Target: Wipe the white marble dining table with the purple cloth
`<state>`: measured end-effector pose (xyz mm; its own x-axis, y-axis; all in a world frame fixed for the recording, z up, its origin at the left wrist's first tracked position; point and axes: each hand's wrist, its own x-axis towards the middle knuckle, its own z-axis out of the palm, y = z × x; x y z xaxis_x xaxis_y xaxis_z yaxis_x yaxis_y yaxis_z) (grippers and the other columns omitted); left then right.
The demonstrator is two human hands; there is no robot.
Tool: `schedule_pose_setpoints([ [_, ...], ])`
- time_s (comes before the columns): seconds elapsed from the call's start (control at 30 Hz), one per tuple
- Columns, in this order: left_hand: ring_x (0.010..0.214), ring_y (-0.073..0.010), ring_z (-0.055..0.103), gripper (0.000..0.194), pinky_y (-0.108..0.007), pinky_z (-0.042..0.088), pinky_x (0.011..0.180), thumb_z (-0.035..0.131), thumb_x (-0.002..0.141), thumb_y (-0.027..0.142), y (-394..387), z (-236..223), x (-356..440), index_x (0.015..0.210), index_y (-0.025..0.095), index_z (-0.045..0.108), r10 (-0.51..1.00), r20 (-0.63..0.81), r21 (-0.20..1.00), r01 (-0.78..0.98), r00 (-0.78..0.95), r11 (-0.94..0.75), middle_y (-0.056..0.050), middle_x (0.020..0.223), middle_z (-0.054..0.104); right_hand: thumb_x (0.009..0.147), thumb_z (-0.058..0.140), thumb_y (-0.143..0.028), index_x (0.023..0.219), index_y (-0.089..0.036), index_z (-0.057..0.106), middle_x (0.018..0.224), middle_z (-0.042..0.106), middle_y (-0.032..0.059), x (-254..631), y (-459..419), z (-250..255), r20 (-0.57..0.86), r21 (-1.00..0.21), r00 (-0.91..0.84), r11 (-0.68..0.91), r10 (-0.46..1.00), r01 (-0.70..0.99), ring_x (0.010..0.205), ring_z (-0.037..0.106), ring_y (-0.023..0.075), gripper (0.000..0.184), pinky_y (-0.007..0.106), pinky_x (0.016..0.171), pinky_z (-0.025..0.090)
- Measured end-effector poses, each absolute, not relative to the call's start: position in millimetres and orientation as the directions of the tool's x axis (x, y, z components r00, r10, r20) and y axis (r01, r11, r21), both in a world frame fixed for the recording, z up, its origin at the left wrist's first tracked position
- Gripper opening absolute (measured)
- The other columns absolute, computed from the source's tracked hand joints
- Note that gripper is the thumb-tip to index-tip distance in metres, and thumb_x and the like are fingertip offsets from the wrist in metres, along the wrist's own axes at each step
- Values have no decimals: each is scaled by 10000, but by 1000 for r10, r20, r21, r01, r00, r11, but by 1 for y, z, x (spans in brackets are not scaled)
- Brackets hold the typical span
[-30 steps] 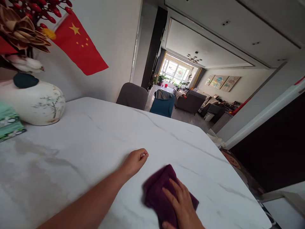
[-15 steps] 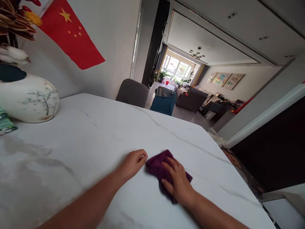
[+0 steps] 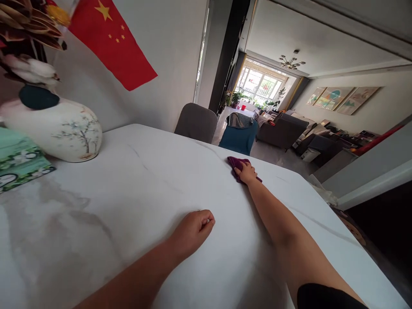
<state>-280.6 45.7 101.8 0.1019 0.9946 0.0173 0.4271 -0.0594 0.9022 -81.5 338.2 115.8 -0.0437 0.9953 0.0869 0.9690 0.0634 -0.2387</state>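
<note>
My open right hand (image 3: 246,173) presses the purple cloth (image 3: 236,165) evenly near the far edge of the surface (image 3: 135,180); my left hand (image 3: 193,229) rests closed, empty.

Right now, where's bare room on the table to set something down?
Bare tabletop lies between the ceramic vase and the purple cloth under the right hand, and around the left hand. The vase and green packet crowd the far-left corner.

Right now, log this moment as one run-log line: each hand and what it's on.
left hand: curled, on white marble table | right hand: flat on purple cloth, arm outstretched toward far table edge
</note>
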Motion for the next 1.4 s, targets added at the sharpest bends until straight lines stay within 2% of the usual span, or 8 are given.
schedule_pose_setpoints([
  [0.33,581,-133,287,272,-298,239,571,478,862,467,46,104,-282,714,239,487,995,18,900,431,93,-56,68,595,330,1035,468,-621,1597,-324,458,1668,379,101,-81,316,117,111,-229,-73,97,991,969,1480,400,371,636,572,1197,346],
  [0.6,589,-133,261,324,-302,225,566,496,801,555,51,99,-282,746,238,531,997,39,911,409,62,-61,78,606,314,1015,554,-565,1573,-290,505,1638,426,137,-56,188,101,208,-233,-270,316,940,920,1486,388,380,624,579,1217,314],
  [0.8,594,-138,288,366,-303,236,586,486,778,591,54,103,-284,747,234,562,993,115,904,411,34,-119,78,598,330,961,639,-536,1566,-295,507,1616,459,151,-26,65,80,270,-218,-436,495,859,841,1495,377,420,664,660,1213,319],
  [0.9,591,-137,294,383,-303,238,589,470,772,604,55,102,-284,731,233,554,990,141,894,427,27,-138,78,591,336,945,646,-580,1598,-323,453,1634,441,148,-4,12,59,314,-184,-534,602,785,777,1511,369,448,728,715,1192,341],
  [1.03,578,-134,266,399,-300,218,569,483,769,620,56,99,-284,756,230,568,991,132,894,427,35,-134,89,579,305,911,662,-708,1623,-428,394,1594,511,115,25,-44,25,393,-72,-639,715,661,695,1452,470,458,810,689,1098,490],
  [1.13,581,-133,265,382,-294,226,567,499,784,600,54,98,-284,788,228,585,993,109,902,416,36,-114,89,591,315,969,652,-599,1599,-572,354,1512,603,29,35,-74,6,431,-76,-559,646,708,760,1391,555,403,698,631,1074,552],
  [1.23,587,-132,268,353,-291,228,567,508,793,574,52,100,-285,798,230,589,997,76,908,410,32,-83,86,605,324,1001,626,-517,1577,-626,347,1467,635,-2,40,-86,0,416,-115,-517,607,748,786,1353,590,382,649,618,1068,567],
  [1.4,600,-135,270,338,-290,234,569,513,816,564,50,101,-284,786,234,580,998,53,908,414,36,-63,81,615,319,922,685,-641,1605,-478,403,1580,531,80,42,-55,23,350,-75,-672,735,652,674,1440,490,437,756,682,1080,518],
])
